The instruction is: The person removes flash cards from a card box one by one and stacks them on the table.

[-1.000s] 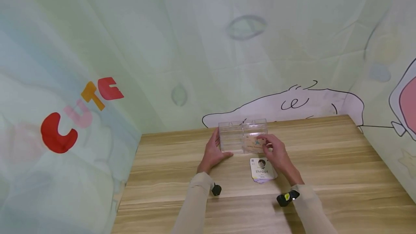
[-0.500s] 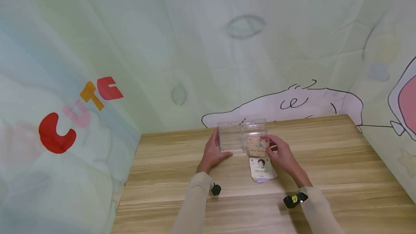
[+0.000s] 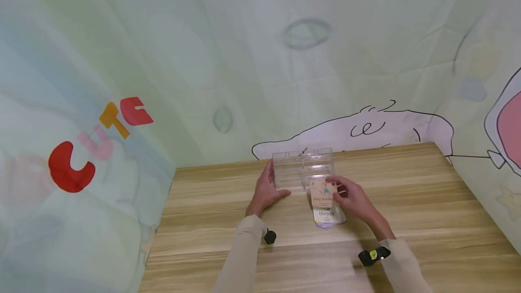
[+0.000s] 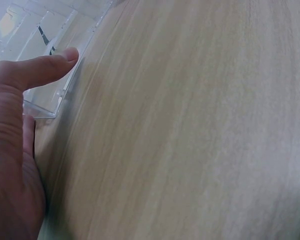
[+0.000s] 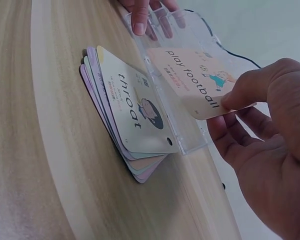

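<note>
A clear plastic box [image 3: 288, 171] with two side-by-side compartments stands near the table's back edge. My left hand [image 3: 265, 193] grips its left side, the thumb across the front edge and the other fingers partly hidden behind the wall. Between thumb and fingers, my right hand [image 3: 354, 198] pinches the right edge of a peach flashcard [image 5: 192, 82] reading "play football". The card is held tilted in front of the box. Below it on the table lies a stack of flashcards [image 5: 135, 105], its top card reading "throat"; in the head view the held card covers the stack's upper part.
The wood-grain table [image 3: 203, 220] ends at the back against a printed fabric wall [image 3: 252, 58]. More printed fabric hangs at the left and right sides. A black wrist device [image 3: 373, 256] sits on the right wrist, and another black device [image 3: 270, 237] on the left.
My right hand has drawn the "play football" card out of the box's right compartment and toward me, over the upper part of the stack. My left hand stays on the box.
</note>
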Demonstrator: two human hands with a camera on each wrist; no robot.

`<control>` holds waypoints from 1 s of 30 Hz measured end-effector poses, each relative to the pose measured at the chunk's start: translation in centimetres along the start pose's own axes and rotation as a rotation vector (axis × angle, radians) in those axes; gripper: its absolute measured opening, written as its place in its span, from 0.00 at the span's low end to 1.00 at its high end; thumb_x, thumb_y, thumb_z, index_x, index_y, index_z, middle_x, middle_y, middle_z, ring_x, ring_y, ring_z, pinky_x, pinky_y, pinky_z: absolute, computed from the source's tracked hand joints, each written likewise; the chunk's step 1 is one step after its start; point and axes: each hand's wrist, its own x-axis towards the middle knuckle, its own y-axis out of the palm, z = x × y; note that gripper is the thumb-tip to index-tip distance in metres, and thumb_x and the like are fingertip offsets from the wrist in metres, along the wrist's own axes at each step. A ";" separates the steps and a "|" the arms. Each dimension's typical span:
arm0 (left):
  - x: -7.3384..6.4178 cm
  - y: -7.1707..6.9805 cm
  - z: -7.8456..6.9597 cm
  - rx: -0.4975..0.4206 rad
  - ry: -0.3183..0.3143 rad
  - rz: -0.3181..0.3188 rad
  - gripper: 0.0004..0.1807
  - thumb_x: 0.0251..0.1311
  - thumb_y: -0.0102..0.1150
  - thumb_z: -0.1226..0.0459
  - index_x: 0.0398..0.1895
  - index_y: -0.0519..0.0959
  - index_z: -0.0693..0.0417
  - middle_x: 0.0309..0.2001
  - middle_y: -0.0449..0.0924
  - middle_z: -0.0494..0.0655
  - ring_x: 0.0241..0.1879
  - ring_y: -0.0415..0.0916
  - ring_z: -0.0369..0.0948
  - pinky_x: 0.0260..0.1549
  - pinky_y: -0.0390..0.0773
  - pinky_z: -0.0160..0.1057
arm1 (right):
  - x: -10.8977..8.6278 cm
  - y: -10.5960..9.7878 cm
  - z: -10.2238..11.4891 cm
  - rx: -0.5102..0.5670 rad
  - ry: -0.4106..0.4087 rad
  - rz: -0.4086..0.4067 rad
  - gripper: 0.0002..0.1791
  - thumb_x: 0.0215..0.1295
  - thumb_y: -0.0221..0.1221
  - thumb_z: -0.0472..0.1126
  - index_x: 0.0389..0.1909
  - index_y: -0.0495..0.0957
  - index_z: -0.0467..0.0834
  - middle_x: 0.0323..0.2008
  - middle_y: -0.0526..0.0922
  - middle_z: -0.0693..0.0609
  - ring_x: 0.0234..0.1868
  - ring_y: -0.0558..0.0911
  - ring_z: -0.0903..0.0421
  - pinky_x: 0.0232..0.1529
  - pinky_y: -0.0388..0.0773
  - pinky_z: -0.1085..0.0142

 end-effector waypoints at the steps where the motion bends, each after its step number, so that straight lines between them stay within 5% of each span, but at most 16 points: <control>1: 0.0 0.0 0.0 -0.001 0.003 -0.001 0.69 0.43 0.87 0.59 0.84 0.48 0.47 0.80 0.57 0.51 0.77 0.59 0.47 0.74 0.64 0.42 | -0.1 0.0 0.0 -0.003 0.008 0.011 0.25 0.66 0.61 0.24 0.64 0.77 0.39 0.56 0.82 0.40 0.46 0.82 0.48 0.47 0.86 0.60; 21: 0.2 0.0 0.2 0.005 0.006 0.007 0.70 0.42 0.87 0.61 0.84 0.47 0.48 0.80 0.57 0.51 0.77 0.59 0.45 0.74 0.63 0.39 | -1.2 0.6 -1.3 0.014 0.089 0.104 0.25 0.64 0.61 0.25 0.63 0.78 0.36 0.58 0.81 0.38 0.50 0.83 0.45 0.54 0.85 0.51; 30: 0.1 0.0 0.2 -0.010 0.018 0.007 0.70 0.42 0.87 0.61 0.84 0.47 0.50 0.80 0.58 0.52 0.77 0.60 0.45 0.73 0.64 0.40 | -1.3 0.8 -1.4 -0.033 0.097 0.124 0.25 0.62 0.61 0.25 0.62 0.78 0.35 0.52 0.83 0.41 0.44 0.82 0.51 0.46 0.85 0.60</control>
